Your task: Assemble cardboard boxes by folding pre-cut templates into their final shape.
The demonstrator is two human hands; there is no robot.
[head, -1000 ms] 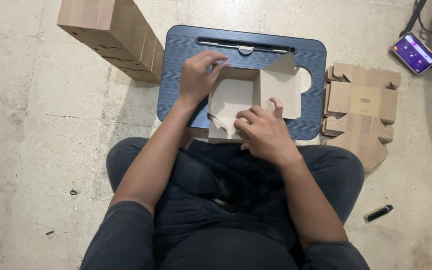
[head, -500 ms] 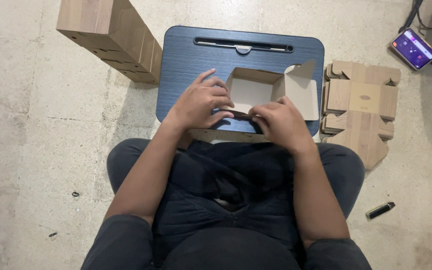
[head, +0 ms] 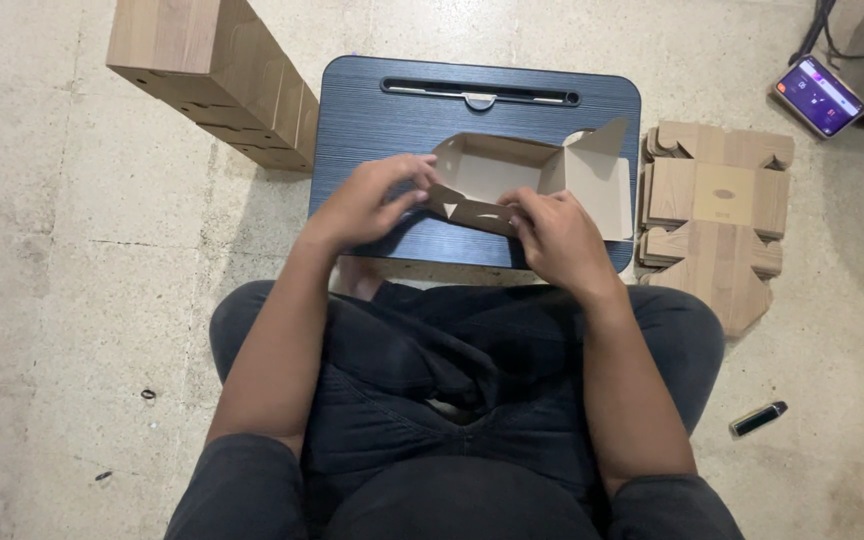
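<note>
Item: small cardboard box [head: 512,185], brown, half-folded, open top. Location: on the dark blue lap desk [head: 382,125], toward its near edge and right of centre. Back and side walls stand up; one large flap [head: 600,178] is raised and reaches toward the desk's right edge; the near wall, with small cut-outs, leans inward.

Left hand [head: 370,200]: fingers curled narrow, pinching the box's near-left corner, thumb and fingertips on the cardboard. Heel of the hand over the desk's near edge.

Right hand [head: 557,238]: fingers bent and closed on the near wall of the box at its right end, knuckles up. Whether the thumb is inside or outside the wall cannot be told.

Carrier: lap desk, rectangular with rounded corners, a long slot [head: 482,93] along its far edge, set on a concrete floor [head: 62,300] in front of a seated person in dark trousers.

Surroundings: stack of flat unfolded box blanks [head: 717,215], just beside the desk's right edge. Long block of finished brown boxes [head: 217,75] lying off the desk's far-left corner. Phone [head: 818,96] with lit screen on the floor, well beyond the far-right corner, cables beside it. Small dark pen-like object [head: 758,419] on the floor to the person's right.
</note>
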